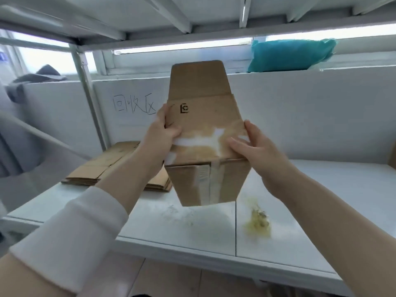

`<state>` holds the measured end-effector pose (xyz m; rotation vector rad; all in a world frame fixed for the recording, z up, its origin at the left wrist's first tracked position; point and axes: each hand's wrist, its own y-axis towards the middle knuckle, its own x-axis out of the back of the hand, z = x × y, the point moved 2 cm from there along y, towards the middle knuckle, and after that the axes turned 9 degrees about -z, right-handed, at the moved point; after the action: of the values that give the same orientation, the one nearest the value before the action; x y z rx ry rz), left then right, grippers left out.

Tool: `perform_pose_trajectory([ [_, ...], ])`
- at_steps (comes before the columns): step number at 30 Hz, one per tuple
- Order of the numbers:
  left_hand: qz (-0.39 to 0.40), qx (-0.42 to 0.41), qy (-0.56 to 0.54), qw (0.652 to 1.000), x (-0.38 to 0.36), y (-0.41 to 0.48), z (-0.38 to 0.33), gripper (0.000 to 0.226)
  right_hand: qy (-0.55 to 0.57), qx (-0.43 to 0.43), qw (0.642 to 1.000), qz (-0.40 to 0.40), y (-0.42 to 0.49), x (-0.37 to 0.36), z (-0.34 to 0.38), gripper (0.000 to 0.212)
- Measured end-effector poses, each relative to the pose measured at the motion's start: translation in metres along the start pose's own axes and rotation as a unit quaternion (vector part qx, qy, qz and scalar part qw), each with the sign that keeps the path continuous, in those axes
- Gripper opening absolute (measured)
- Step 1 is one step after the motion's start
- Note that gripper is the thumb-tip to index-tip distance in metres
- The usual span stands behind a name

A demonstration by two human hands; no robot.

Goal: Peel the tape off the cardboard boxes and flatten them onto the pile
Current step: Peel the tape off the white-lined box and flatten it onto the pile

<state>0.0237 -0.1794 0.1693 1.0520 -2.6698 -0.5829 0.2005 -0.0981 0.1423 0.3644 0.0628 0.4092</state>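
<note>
Left hand [164,130] grips cardboard box [203,112] left edge; right hand [255,146] presses flat, nearer vertical tape strip [212,181] below; pile [102,168] lies left.

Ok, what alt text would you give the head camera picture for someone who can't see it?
A person holds a cardboard box up over a white table, left hand gripping its left edge, right hand laid on its front by torn white tape. A pile of flattened cardboard lies on the table behind.
</note>
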Motion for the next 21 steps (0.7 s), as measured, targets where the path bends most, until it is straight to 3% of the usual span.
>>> perform_pose_trajectory([
  [1,0.011,0.022,-0.001,1.000,0.004,-0.002,0.004,0.050,-0.005,-0.009,1.000,0.003,0.000,-0.003,0.000,0.054],
  [5,0.065,0.105,-0.014,0.992,0.004,-0.011,0.029,0.064,-0.036,-0.066,0.997,0.001,0.003,-0.008,-0.010,0.066],
  [7,0.080,0.112,0.002,0.990,-0.001,-0.017,0.035,0.057,-0.047,-0.090,0.995,-0.010,0.004,-0.007,-0.014,0.064],
  [13,0.147,0.147,0.003,0.978,-0.009,0.000,0.033,0.072,0.003,-0.173,0.984,0.040,0.016,0.001,-0.007,0.031],
  [21,0.186,0.174,0.101,0.962,0.006,0.024,0.046,0.074,-0.031,-0.210,0.975,0.065,0.038,-0.022,-0.022,0.035],
])
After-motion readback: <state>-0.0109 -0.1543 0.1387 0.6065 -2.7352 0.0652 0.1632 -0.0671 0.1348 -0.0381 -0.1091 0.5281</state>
